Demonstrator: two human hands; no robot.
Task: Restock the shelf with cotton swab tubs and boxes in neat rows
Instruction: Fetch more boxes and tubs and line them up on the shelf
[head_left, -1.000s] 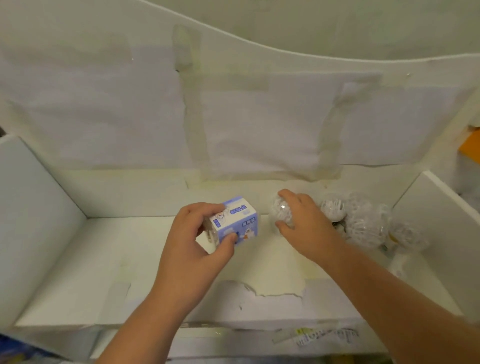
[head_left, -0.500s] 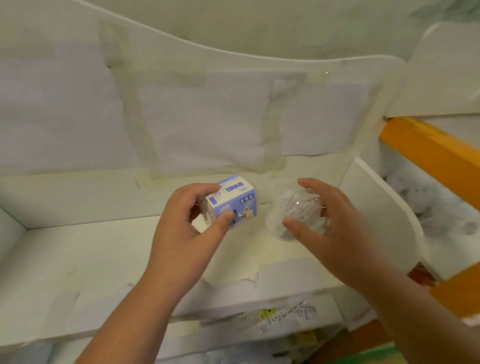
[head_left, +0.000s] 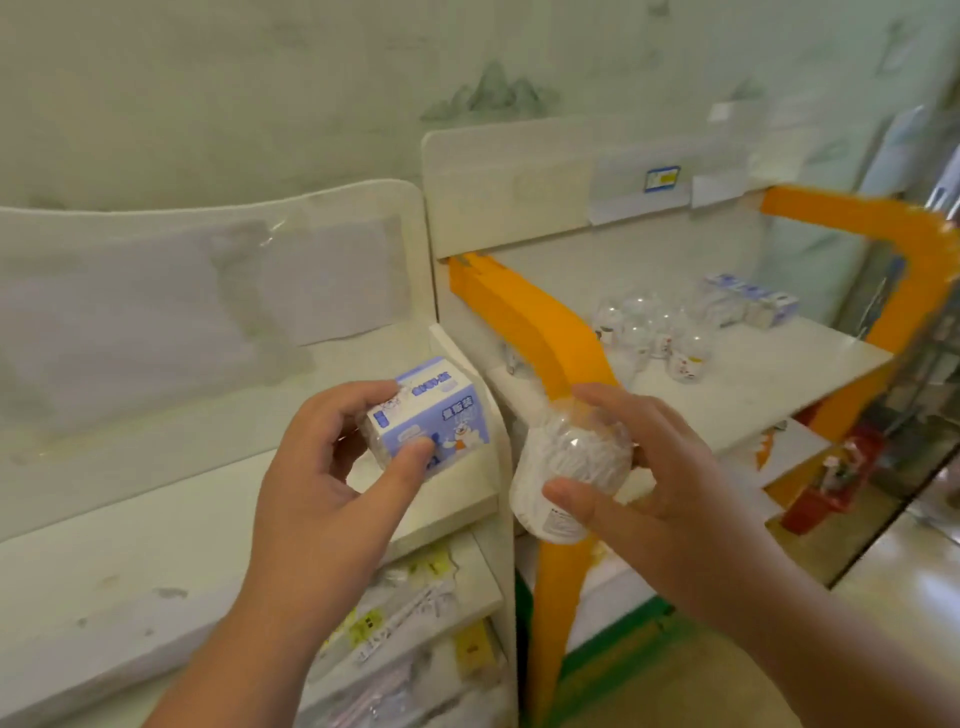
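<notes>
Blue-and-white swab box (head_left: 434, 415) clamped in left hand (head_left: 317, 499) fingers above white shelf (head_left: 156, 545), clear swab tub (head_left: 569, 467) gripped by right hand (head_left: 670, 499) fingers beside orange frame (head_left: 540, 322), more tubs (head_left: 654, 338) ranged on far shelf (head_left: 779, 384)

L hand (head_left: 317, 499) bare, no sleeve | R hand (head_left: 660, 499) bare, no sleeve | nails short

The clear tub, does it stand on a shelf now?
No, the right hand holds the tub in the air, between the white shelf and the orange one.
</notes>
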